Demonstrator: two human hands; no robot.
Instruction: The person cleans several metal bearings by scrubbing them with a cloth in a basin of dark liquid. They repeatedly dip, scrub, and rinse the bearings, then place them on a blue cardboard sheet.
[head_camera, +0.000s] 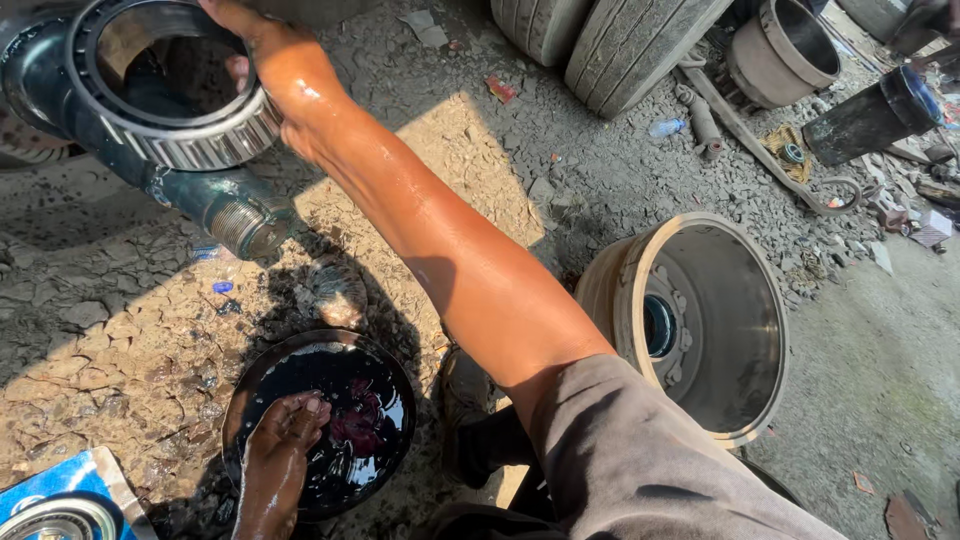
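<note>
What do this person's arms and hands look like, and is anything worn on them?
Both hands are bare, with no gloves, rings or watch in view. The right hand and its long forearm are wet and glossy, as if coated in oil. A loose grey-brown sleeve is pushed up above the elbow. The left hand also shines with dark liquid; no sleeve shows on that arm.

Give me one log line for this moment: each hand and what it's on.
left hand: dipped in dark grease pan | right hand: holding roller bearing at axle end | brake drum: beside
</note>
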